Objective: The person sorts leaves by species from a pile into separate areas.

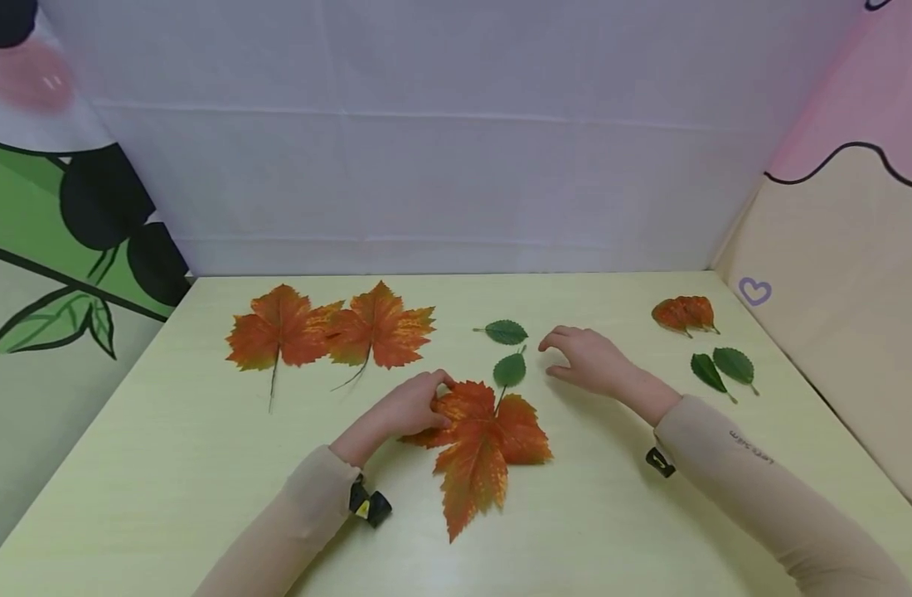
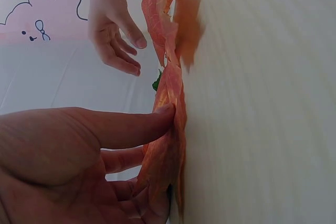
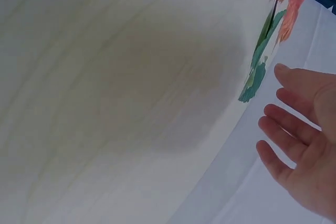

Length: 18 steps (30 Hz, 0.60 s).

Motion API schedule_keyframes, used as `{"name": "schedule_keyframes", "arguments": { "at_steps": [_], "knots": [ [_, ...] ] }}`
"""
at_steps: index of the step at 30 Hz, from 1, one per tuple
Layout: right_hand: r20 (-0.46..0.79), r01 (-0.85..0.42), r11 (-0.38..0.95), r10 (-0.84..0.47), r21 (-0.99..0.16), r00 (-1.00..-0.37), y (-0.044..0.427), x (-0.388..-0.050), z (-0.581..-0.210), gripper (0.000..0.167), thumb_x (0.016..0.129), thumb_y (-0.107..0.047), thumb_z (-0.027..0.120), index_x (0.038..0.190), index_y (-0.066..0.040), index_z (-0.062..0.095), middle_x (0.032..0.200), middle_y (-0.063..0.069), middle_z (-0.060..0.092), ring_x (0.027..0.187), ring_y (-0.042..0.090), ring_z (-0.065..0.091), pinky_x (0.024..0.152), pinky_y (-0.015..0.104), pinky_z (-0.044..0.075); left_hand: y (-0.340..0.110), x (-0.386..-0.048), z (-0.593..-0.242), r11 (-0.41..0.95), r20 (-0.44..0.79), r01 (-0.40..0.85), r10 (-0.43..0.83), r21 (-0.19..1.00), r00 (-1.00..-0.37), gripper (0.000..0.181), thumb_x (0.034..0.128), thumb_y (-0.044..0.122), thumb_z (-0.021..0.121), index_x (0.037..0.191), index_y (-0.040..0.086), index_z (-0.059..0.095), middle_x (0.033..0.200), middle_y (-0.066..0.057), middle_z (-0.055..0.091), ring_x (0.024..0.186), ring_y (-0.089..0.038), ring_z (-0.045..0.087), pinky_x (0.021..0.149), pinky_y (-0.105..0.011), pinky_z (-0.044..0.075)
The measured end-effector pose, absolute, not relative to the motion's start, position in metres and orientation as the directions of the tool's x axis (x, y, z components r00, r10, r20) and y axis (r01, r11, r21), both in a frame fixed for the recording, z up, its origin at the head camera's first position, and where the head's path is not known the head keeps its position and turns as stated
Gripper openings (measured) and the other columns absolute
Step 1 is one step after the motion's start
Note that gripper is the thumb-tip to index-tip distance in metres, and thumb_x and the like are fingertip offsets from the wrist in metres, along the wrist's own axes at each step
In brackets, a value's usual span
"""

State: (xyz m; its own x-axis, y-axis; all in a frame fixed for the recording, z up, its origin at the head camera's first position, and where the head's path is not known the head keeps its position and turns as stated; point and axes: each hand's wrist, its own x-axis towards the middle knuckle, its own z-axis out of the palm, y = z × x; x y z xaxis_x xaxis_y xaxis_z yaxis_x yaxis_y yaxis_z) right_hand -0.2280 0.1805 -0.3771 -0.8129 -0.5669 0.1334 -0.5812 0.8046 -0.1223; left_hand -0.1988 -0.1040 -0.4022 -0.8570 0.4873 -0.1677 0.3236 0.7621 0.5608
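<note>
Between thumb and fingers, my left hand pinches the left edge of an orange maple leaf. In the left wrist view the thumb lies on the leaf, which appears edge-on close to the tabletop. The leaf's stem points away, toward a small green leaf. Just beyond that lies a second green leaf, with its stem to the left. To the right of both, my right hand hovers over the table with loosely bent fingers and holds nothing. The right wrist view shows this hand apart from the green leaves.
Two more orange maple leaves lie side by side at the back left, edges overlapping. At the back right are small reddish-orange leaves and two green leaves. A pale cloth wall rises behind the light table.
</note>
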Motion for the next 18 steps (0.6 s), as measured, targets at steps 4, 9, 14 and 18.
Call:
{"name": "schedule_keyframes", "arguments": {
  "at_steps": [4,9,14,18],
  "knots": [
    [0.098,-0.634,0.758,-0.627,-0.151,-0.773,0.167,-0.233,-0.383,0.034,0.08,-0.017,0.069,0.11,-0.005,0.06,0.111,0.009,0.059,0.097,0.027,0.059,0.086,0.041,0.045,-0.104,-0.199,-0.403,0.761,-0.167,0.321,0.485,0.564,-0.858,0.047,0.0791,0.015,0.07,0.12,0.008,0.049,0.089,-0.004,0.052,0.076,-0.017,0.046,0.069,-0.031,0.039],
    [0.042,-0.654,0.736,-0.658,-0.172,-0.752,0.155,-0.239,-0.392,0.041,0.08,-0.019,0.069,0.117,-0.005,0.057,0.12,0.011,0.057,0.109,0.028,0.054,0.093,0.041,0.041,-0.104,-0.199,-0.405,0.76,-0.164,0.326,0.489,0.562,-0.857,0.047,0.0792,0.016,0.07,0.12,0.007,0.049,0.09,-0.004,0.053,0.077,-0.017,0.047,0.07,-0.032,0.04],
    [0.021,-0.661,0.732,-0.668,-0.167,-0.744,0.145,-0.243,-0.395,0.045,0.079,-0.02,0.07,0.119,-0.004,0.056,0.12,0.012,0.058,0.11,0.028,0.054,0.093,0.04,0.042,-0.104,-0.199,-0.404,0.758,-0.159,0.336,0.495,0.558,-0.854,0.047,0.079,0.015,0.071,0.119,0.007,0.049,0.092,-0.005,0.053,0.079,-0.018,0.049,0.072,-0.033,0.041],
    [0.004,-0.662,0.733,-0.67,-0.154,-0.742,0.14,-0.246,-0.394,0.041,0.081,-0.02,0.068,0.117,-0.004,0.057,0.115,0.01,0.06,0.104,0.024,0.057,0.09,0.037,0.044,-0.105,-0.199,-0.403,0.758,-0.156,0.338,0.496,0.558,-0.854,0.046,0.0793,0.016,0.07,0.12,0.007,0.049,0.093,-0.006,0.054,0.08,-0.018,0.049,0.073,-0.034,0.041]
  ]
}}
